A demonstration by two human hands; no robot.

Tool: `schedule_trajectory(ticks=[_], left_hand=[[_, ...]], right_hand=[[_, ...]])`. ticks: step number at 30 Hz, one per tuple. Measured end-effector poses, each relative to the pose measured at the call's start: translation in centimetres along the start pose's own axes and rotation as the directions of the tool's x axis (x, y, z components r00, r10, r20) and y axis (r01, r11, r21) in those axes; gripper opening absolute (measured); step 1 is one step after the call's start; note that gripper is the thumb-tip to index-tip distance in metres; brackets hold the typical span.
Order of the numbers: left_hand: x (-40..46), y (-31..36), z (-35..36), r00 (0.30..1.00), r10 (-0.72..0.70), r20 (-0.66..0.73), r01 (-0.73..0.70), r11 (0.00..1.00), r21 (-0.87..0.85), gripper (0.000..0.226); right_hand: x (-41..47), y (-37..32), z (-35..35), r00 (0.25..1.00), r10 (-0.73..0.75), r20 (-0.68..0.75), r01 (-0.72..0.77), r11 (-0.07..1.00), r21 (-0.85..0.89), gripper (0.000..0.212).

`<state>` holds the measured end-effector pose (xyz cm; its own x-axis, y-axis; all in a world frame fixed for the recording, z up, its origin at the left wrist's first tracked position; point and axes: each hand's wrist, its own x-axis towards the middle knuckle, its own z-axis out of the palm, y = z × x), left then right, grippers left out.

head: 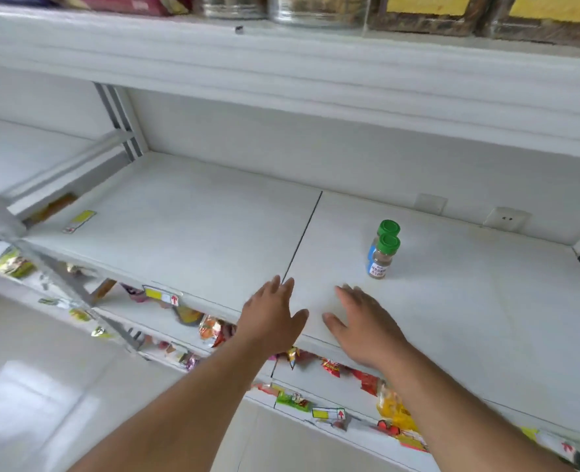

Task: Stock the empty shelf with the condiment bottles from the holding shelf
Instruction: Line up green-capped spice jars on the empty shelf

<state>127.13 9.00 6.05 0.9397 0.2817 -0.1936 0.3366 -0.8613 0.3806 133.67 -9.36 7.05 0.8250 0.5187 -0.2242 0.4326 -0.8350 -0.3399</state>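
Both hands empty, fingers spread: left hand (271,318), right hand (360,321) at shelf (196,216) front edge. Risk: a careless reach topples the two touching bottles (382,250) mid-shelf.

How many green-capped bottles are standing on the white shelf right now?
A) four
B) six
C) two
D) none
C: two green-capped bottles stand upright, one right behind the other, on the white shelf; the left hand and right hand are both open and hold nothing.
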Motion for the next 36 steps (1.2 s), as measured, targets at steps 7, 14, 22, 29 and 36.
schedule_trajectory(ticks=[7, 14, 22, 29, 36], left_hand=[[-9.4, -2.8, -0.8, 0.949, -0.294, -0.117, 0.3, 0.953, 0.039, 0.077], [-21.9, -2.1, 1.5, 0.802, -0.571, -0.174, 0.573, 0.818, -0.045, 0.077], [-34.8, -1.7, 4.5, 0.605, -0.775, -0.18, 0.769, 0.628, -0.116, 0.076], [-45.4, -1.2, 8.0, 0.441, -0.881, -0.17, 0.854, 0.47, -0.224, 0.079], [-59.4, -1.1, 11.9, 0.243, -0.953, -0.183, 0.888, 0.294, -0.354, 0.07]], right_hand=[[-1.6, -4.1, 0.5, 0.943, -0.303, 0.139, 0.331, 0.903, -0.273, 0.076], [-6.6, -7.1, 2.2, 0.801, -0.531, 0.277, 0.593, 0.766, -0.247, 0.081], [-15.0, -12.3, 6.7, 0.57, -0.738, 0.361, 0.816, 0.558, -0.15, 0.075], [-23.5, -15.4, 11.4, 0.416, -0.759, 0.501, 0.9, 0.423, -0.106, 0.077], [-35.3, -19.5, 15.7, 0.25, -0.779, 0.575, 0.962, 0.267, -0.056, 0.078]])
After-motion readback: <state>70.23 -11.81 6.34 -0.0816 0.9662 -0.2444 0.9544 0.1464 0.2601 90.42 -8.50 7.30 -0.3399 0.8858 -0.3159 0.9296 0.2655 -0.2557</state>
